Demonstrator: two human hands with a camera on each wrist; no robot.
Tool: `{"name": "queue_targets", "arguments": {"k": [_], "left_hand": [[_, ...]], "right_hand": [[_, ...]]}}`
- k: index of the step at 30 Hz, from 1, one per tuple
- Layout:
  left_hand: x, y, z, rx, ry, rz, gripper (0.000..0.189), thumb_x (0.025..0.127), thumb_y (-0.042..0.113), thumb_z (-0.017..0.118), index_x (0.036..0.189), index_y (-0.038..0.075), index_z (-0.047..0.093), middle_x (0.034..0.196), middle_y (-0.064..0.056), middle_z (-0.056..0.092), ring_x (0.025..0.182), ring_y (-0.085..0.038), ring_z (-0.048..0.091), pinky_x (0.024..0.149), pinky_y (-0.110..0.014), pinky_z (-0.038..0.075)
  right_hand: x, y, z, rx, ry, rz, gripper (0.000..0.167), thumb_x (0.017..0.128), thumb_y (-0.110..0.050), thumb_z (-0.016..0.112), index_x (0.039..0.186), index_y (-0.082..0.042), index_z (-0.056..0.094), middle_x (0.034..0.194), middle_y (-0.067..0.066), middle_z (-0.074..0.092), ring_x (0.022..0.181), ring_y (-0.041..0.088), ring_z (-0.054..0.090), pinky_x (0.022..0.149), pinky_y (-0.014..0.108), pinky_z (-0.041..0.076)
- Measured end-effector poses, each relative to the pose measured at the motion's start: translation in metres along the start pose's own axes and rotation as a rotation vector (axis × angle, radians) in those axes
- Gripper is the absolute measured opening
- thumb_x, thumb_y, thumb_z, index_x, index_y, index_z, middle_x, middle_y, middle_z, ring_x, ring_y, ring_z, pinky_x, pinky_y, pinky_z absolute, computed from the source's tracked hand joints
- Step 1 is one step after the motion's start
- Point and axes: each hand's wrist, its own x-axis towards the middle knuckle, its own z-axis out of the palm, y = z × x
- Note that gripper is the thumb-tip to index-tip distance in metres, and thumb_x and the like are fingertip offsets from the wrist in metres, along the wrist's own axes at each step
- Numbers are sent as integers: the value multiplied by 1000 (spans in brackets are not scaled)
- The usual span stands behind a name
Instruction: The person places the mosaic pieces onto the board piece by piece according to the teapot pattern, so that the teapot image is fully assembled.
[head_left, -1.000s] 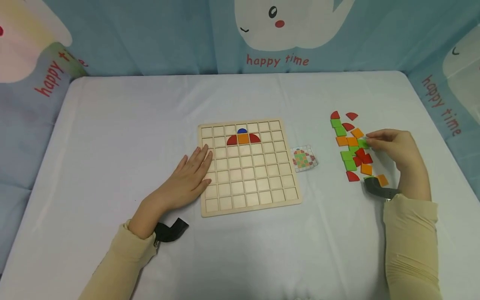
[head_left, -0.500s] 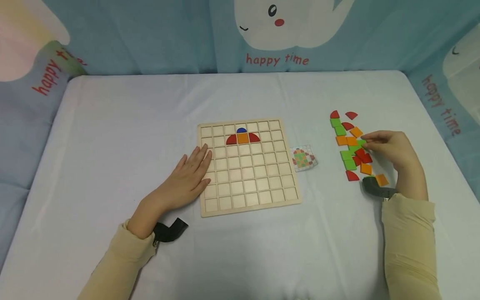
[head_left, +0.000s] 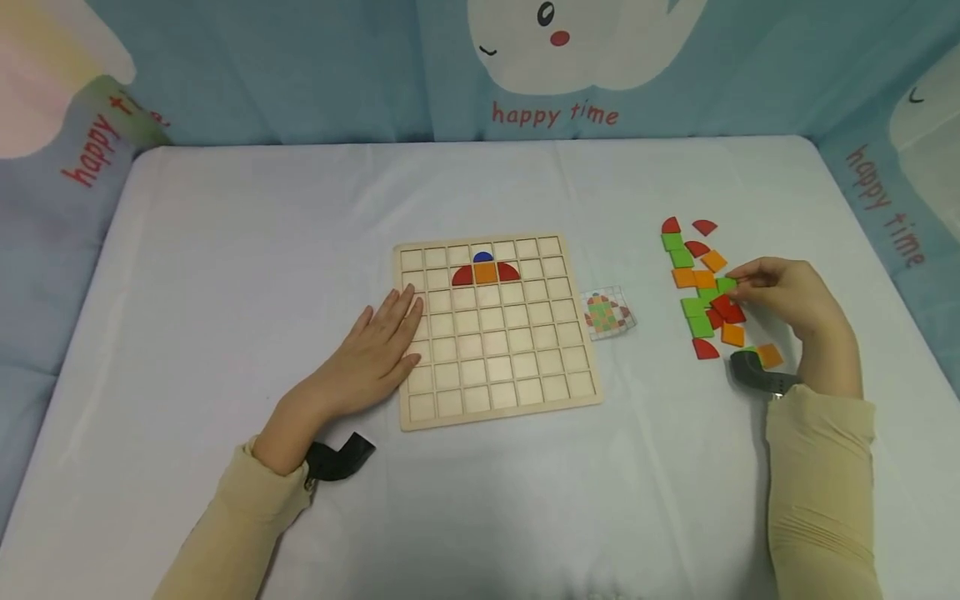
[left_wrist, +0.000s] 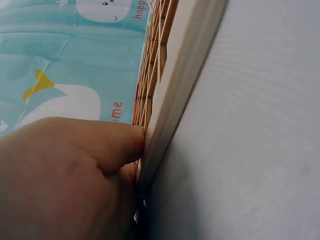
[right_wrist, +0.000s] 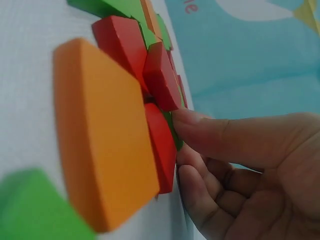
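My left hand (head_left: 367,354) lies flat with its fingers straight on the left edge of a square wooden grid board (head_left: 498,322). In the left wrist view the thumb (left_wrist: 120,147) rests at the rim of the board. Near the board's top sit a blue half-round piece (head_left: 483,257), an orange square (head_left: 486,272) and red quarter-round pieces (head_left: 462,276) on either side of it. On the right, my right hand (head_left: 795,296) pinches a green square tile (head_left: 726,285) at the edge of the loose pieces. In the right wrist view, red tiles (right_wrist: 162,80) partly hide this green tile (right_wrist: 175,132).
Loose green, orange and red tiles (head_left: 700,327) spread in an uneven column on the right, some overlapping. A small printed pattern card (head_left: 606,313) lies against the board's right side. Blue curtains (head_left: 315,75) stand behind the white-covered table (head_left: 247,208).
My left hand stays put on the board. My right hand shifts slightly left, then back right, with its fingertips staying at the green tile; the red tiles beside it shift slightly.
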Motion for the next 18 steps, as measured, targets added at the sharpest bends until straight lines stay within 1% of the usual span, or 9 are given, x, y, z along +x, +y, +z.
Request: {"name": "queue_targets", "arguments": {"k": [3, 7, 8, 9, 10, 12, 14, 16, 18], "left_hand": [[1, 0, 0, 2, -1, 0, 64, 103, 26, 36, 151, 1, 1, 157, -14, -9, 142, -29, -12, 111, -54, -3], [1, 0, 0, 5, -14, -9, 64, 103, 26, 36, 150, 0, 1, 157, -15, -9, 142, -29, -13, 111, -54, -3], [1, 0, 0, 4, -17, -9, 64, 103, 26, 36, 150, 0, 1, 157, -15, -9, 142, -29, -12, 111, -54, -3], [1, 0, 0, 3, -16, -9, 64, 103, 26, 36, 150, 0, 2, 157, -15, -9, 142, -29, -12, 111, -54, -3], [1, -1, 0, 2, -17, -9, 64, 103, 25, 36, 150, 0, 2, 157, -16, -9, 142, -29, -12, 111, -54, -3], [1, -1, 0, 4, -15, -6, 64, 103, 25, 36, 150, 0, 2, 157, -16, -9, 142, -30, -12, 111, -55, -3], [1, -1, 0, 3, -12, -3, 64, 103, 25, 37, 150, 0, 2, 157, -16, -8, 142, -29, -12, 111, -55, -3], [1, -1, 1, 6, -13, -4, 64, 103, 26, 36, 150, 0, 2, 157, -15, -9, 142, -29, -13, 111, -54, -3], [2, -1, 0, 8, -10, 0, 64, 103, 25, 36, 150, 0, 2, 157, -15, -9, 142, -29, -12, 111, -54, -3]], "right_hand": [[-1, -1, 0, -8, 5, -13, 34, 93, -22, 61, 116, 2, 54, 89, 6, 58, 93, 27, 46, 77, 32, 40], [0, -2, 1, -14, -10, -46, 34, 94, -17, 60, 121, 1, 53, 94, 8, 56, 87, 22, 49, 71, 17, 41], [0, -2, 1, -16, -18, -46, 35, 94, -17, 59, 123, 0, 52, 96, 9, 56, 87, 22, 49, 71, 16, 41], [0, -2, 2, -17, -23, -47, 36, 94, -17, 59, 125, 0, 52, 98, 11, 55, 87, 22, 50, 72, 16, 42], [0, -2, 2, -17, -27, -44, 36, 95, -17, 58, 126, 1, 52, 99, 13, 55, 89, 23, 50, 74, 19, 43], [0, -1, 3, -17, -32, -30, 36, 95, -19, 58, 125, 1, 53, 101, 15, 57, 92, 26, 50, 79, 28, 43], [0, -1, 3, -18, -27, -25, 36, 95, -21, 58, 124, 1, 55, 100, 16, 58, 93, 29, 49, 81, 35, 42], [0, 0, 2, -16, -23, -31, 35, 95, -21, 58, 122, 1, 55, 98, 15, 59, 93, 30, 49, 80, 36, 42], [-1, 1, 1, -16, -20, -41, 34, 95, -21, 58, 121, 1, 55, 97, 15, 59, 92, 30, 49, 78, 32, 43]]}}
